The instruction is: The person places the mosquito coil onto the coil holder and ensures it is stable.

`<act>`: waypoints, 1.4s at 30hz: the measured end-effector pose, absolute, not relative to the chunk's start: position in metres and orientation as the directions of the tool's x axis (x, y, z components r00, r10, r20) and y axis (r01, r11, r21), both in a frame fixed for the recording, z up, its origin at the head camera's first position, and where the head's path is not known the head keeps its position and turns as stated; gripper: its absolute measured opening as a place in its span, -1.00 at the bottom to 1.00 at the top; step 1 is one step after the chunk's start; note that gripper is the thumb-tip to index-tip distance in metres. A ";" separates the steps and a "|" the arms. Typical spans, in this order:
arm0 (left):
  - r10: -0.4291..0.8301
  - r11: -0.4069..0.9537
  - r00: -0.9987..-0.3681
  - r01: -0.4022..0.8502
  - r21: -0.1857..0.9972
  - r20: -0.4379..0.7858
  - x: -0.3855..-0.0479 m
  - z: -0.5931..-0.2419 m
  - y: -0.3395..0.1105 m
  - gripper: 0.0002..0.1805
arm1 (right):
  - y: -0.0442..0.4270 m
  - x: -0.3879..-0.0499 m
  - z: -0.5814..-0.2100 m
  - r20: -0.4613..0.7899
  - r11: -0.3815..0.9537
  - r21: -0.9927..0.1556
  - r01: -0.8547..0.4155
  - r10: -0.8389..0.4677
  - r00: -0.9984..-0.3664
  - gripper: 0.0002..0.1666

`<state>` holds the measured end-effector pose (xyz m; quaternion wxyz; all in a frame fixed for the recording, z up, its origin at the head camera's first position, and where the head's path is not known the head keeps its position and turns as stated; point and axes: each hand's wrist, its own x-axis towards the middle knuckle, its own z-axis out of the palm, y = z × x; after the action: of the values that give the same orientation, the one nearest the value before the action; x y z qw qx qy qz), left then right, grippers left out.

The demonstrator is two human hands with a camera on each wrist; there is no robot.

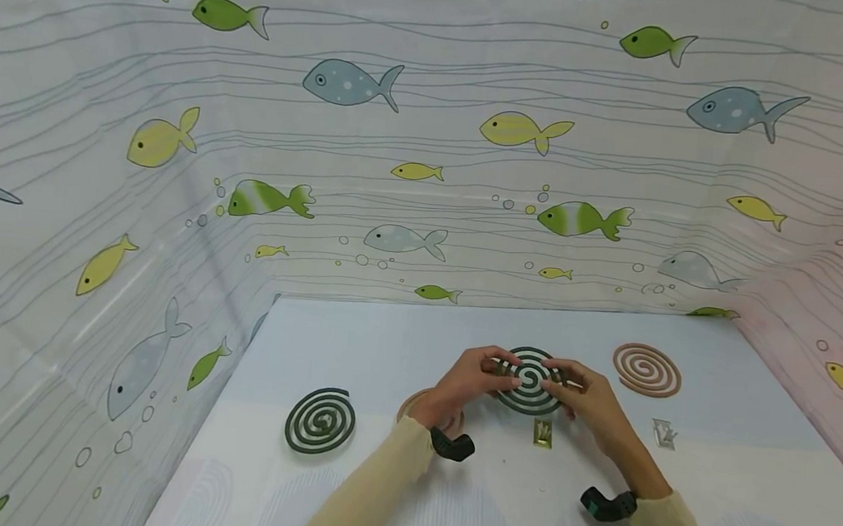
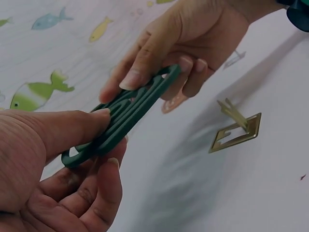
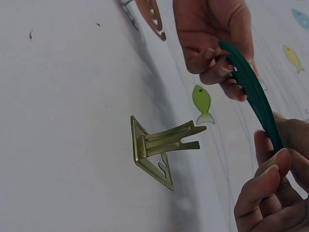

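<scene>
A dark green mosquito coil (image 1: pixel 530 379) is held up between both hands. My left hand (image 1: pixel 462 379) pinches its left edge, thumb on top and fingers beneath, as the left wrist view shows. On the opposite edge, my right hand (image 1: pixel 594 397) grips it the same way. In the right wrist view the coil (image 3: pixel 256 94) appears almost edge-on and slightly bowed. Below the hands, a brass-coloured metal coil stand (image 3: pixel 166 142) lies on the white table, its forked tongue bent upward; the coil is apart from it.
Another green coil (image 1: pixel 321 421) lies at the left. A brown coil (image 1: pixel 453 420) is partly hidden behind my left wrist. At the back right is a second brown coil (image 1: pixel 647 370), with a silver-coloured stand (image 1: pixel 664 435) nearer me. Fish-patterned sheeting (image 1: pixel 412 204) walls the table.
</scene>
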<state>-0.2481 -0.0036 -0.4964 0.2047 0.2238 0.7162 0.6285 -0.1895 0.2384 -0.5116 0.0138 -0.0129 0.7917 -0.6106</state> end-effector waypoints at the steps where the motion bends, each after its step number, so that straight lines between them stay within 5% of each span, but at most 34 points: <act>1: 0.580 0.107 -0.814 0.060 0.992 -0.013 -0.247 -0.497 -0.004 -0.67 | 0.238 -0.189 -0.511 -0.007 0.259 -0.966 -0.002 -0.035 -0.999 -0.38; 42: 0.631 0.100 -0.775 0.030 0.995 -0.040 -0.200 -0.510 0.008 -0.74 | 0.253 -0.136 -0.515 -0.077 0.313 -0.948 0.057 -0.053 -0.996 -0.41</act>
<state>-0.2002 0.0076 -0.5103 0.2389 0.2353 0.7021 0.6281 -0.1364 0.2531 -0.5150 0.0468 0.0014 0.8088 -0.5862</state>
